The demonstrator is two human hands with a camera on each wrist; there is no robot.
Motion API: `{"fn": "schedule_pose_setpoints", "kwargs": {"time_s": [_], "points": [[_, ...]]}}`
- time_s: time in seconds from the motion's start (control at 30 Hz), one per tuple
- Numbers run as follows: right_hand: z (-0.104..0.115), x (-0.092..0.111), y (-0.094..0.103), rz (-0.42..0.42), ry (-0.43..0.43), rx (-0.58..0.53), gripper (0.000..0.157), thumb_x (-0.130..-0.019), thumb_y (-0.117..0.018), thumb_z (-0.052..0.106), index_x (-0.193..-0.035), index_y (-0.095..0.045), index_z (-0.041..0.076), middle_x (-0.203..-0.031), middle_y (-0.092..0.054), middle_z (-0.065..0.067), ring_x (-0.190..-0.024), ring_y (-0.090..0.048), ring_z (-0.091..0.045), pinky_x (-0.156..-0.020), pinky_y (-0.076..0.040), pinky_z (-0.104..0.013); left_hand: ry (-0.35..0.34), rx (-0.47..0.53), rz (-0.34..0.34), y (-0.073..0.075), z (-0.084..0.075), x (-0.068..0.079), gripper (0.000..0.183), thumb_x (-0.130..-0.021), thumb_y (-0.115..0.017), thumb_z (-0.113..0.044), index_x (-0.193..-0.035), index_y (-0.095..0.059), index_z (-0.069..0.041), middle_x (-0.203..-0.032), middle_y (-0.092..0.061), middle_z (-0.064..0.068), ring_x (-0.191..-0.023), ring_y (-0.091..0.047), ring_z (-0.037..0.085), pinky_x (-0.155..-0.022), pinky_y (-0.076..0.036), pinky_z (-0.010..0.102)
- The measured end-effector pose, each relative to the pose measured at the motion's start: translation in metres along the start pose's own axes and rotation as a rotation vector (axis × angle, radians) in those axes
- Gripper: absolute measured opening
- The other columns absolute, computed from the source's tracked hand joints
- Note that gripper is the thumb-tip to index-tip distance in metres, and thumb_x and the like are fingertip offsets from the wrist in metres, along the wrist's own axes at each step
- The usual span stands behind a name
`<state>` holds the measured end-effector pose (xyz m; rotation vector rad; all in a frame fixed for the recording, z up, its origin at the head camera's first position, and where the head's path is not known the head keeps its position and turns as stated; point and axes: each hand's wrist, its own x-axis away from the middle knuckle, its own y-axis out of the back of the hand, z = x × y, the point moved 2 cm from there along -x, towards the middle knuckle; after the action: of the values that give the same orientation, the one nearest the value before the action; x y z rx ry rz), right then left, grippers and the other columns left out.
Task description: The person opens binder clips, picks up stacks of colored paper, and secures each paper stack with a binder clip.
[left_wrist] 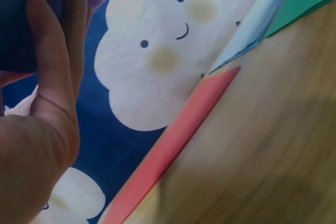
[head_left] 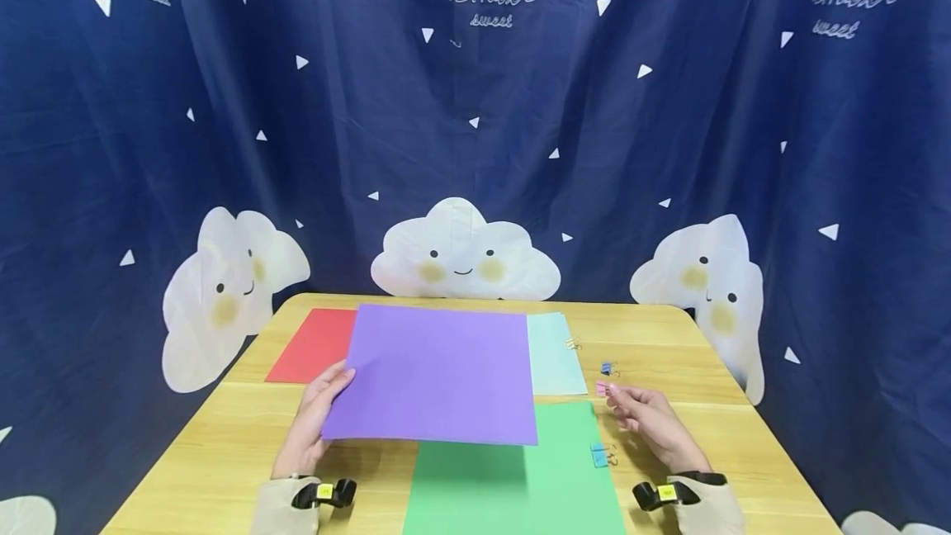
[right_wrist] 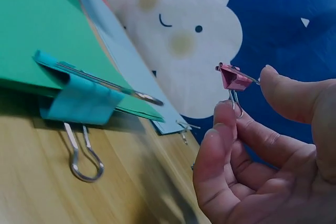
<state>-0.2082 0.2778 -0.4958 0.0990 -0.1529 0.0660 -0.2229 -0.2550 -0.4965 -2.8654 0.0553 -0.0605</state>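
Note:
My left hand (head_left: pixel 312 415) grips purple paper (head_left: pixel 438 374) at its left edge, thumb on top and fingers underneath. The paper is held up over the table and tilts toward me, overlapping the sheets behind and below it. Between the thumb and fingertips of my right hand (head_left: pixel 661 428) is a small pink binder clip (right_wrist: pixel 234 80), pinched by its wire handles. That clip is to the right of the purple paper, apart from it. Green paper (head_left: pixel 513 490) lies in front, with a teal binder clip (right_wrist: pixel 81 98) on its right edge.
At the back left lies red paper (head_left: pixel 308 345), and light blue paper (head_left: pixel 557 366) at the back right carries a gold-coloured binder clip (head_left: pixel 573 344) on its right edge. A dark blue binder clip (head_left: pixel 607 368) sits on the wooden table (head_left: pixel 743 469). Behind hangs a blue curtain (head_left: pixel 475 163).

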Motion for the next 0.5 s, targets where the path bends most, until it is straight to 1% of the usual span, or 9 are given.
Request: {"fn": "schedule_pose_setpoints", "kwargs": {"time_s": [0.07,0.13,0.2,0.3,0.43,0.5], "points": [[-0.001,0.001,-0.002,0.011,0.0,-0.003,0.037,-0.106,-0.06,0.03,-0.117,-0.069,-0.004,-0.092,-0.066,0.004,-0.071,-0.055,-0.004,-0.063,-0.051,-0.016,0.005,0.007,-0.005,-0.002,0.003,0.0,0.017,-0.108,-0.056,-0.029,-0.122,-0.064,-0.025,-0.101,-0.075,-0.01,-0.083,-0.073,0.005,-0.07,-0.063,0.024],[-0.001,0.001,-0.003,0.027,0.002,-0.01,0.039,-0.106,-0.059,0.029,-0.121,-0.068,-0.006,-0.091,-0.065,0.005,-0.068,-0.053,-0.003,-0.063,-0.051,-0.015,0.006,0.013,-0.002,-0.004,0.006,-0.001,0.015,-0.108,-0.056,-0.028,-0.121,-0.064,-0.026,-0.1,-0.075,-0.01,-0.081,-0.073,0.005,-0.068,-0.063,0.024],[-0.001,0.001,-0.005,0.02,-0.002,-0.026,0.042,-0.106,-0.06,0.029,-0.125,-0.065,-0.008,-0.091,-0.064,0.005,-0.068,-0.052,-0.003,-0.063,-0.051,-0.016,0.003,0.02,0.012,-0.006,0.009,-0.002,0.015,-0.108,-0.056,-0.027,-0.121,-0.064,-0.026,-0.098,-0.075,-0.01,-0.079,-0.072,0.005,-0.067,-0.062,0.024],[-0.002,0.0,-0.008,-0.002,-0.014,-0.045,0.047,-0.106,-0.06,0.027,-0.133,-0.06,-0.012,-0.091,-0.062,0.005,-0.073,-0.052,-0.005,-0.066,-0.052,-0.018,-0.007,0.02,0.038,-0.009,0.011,-0.003,0.017,-0.108,-0.055,-0.026,-0.123,-0.063,-0.024,-0.097,-0.075,-0.009,-0.076,-0.073,0.006,-0.065,-0.063,0.024],[-0.001,-0.001,-0.013,-0.029,-0.021,-0.06,0.048,-0.105,-0.061,0.026,-0.133,-0.059,-0.012,-0.092,-0.061,0.004,-0.078,-0.053,-0.008,-0.068,-0.052,-0.019,0.007,-0.001,0.018,-0.013,0.014,-0.005,0.02,-0.108,-0.055,-0.027,-0.127,-0.062,-0.023,-0.097,-0.075,-0.008,-0.077,-0.073,0.007,-0.066,-0.063,0.026],[-0.001,-0.002,-0.014,-0.031,-0.017,-0.057,0.045,-0.105,-0.062,0.027,-0.129,-0.062,-0.011,-0.091,-0.061,0.004,-0.079,-0.053,-0.009,-0.067,-0.052,-0.02,0.01,-0.012,-0.001,-0.016,0.014,-0.007,0.021,-0.108,-0.056,-0.027,-0.127,-0.061,-0.022,-0.098,-0.075,-0.008,-0.078,-0.073,0.008,-0.067,-0.063,0.026]]}}
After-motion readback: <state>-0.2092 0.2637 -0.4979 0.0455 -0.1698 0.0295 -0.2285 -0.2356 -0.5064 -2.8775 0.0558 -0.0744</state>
